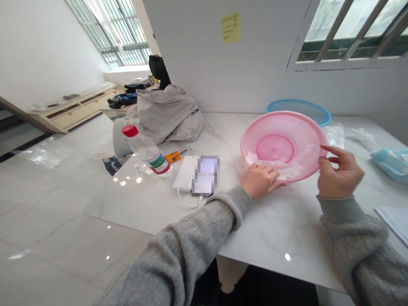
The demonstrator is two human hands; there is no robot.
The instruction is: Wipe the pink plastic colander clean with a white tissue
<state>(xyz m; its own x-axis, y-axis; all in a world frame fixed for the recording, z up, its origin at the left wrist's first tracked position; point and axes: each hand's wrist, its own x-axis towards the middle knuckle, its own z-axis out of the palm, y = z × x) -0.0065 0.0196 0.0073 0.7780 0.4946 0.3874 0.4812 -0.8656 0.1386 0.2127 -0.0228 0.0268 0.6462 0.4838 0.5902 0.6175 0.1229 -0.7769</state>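
A pink mesh basket (276,146) is tilted up over the white marbled table (283,229). My left hand (260,180) is at its near left rim, fingers closed on a white tissue (291,171) that lies against the inside of the basket. At the basket's right rim, my right hand (339,172) has its thumb and fingertips pinched on the edge. Behind the pink basket is a blue mesh basket (299,106), partly hidden by it.
Left on the table are a red-capped bottle (154,158), a phone (205,175), a white power bank (185,173) with cable, an orange tag (172,157) and grey cloth (168,112). A blue package (392,163) and paper (395,221) lie right.
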